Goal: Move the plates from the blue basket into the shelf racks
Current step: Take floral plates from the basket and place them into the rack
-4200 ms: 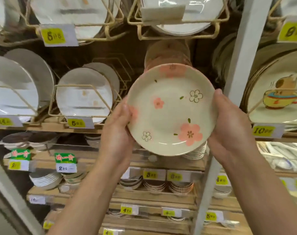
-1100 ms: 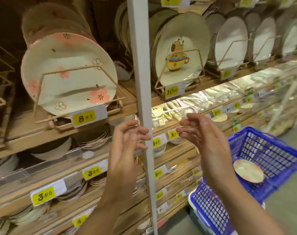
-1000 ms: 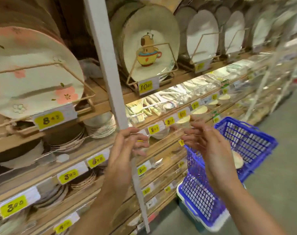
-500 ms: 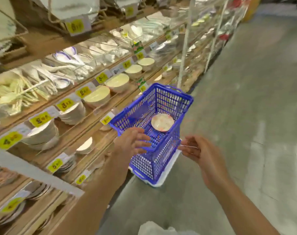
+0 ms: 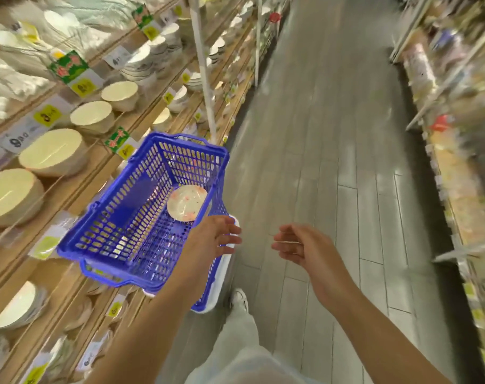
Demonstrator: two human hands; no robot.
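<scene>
A blue plastic basket [image 5: 119, 217] stands on the aisle floor beside the left shelving. One cream plate with pink flowers [image 5: 186, 203] lies flat on its bottom, near the right wall. My left hand [image 5: 212, 239] hovers over the basket's near right corner, fingers apart, holding nothing. My right hand [image 5: 299, 245] is out over the floor to the right of the basket, fingers loosely spread and empty. The plate racks are out of view.
Wooden shelves [image 5: 78, 173] on the left carry stacks of cream bowls [image 5: 53, 152] and yellow price tags. A white upright post [image 5: 205, 70] stands behind the basket. Grey plank floor [image 5: 332, 134] runs ahead; another shelf unit [image 5: 457, 162] lines the right. My shoe [image 5: 240, 299] is by the basket.
The flowered plate I held now stands in its rack, out of view. My view swung down and right to the basket; both empty hands dropped toward it, left hand now over its rim.
</scene>
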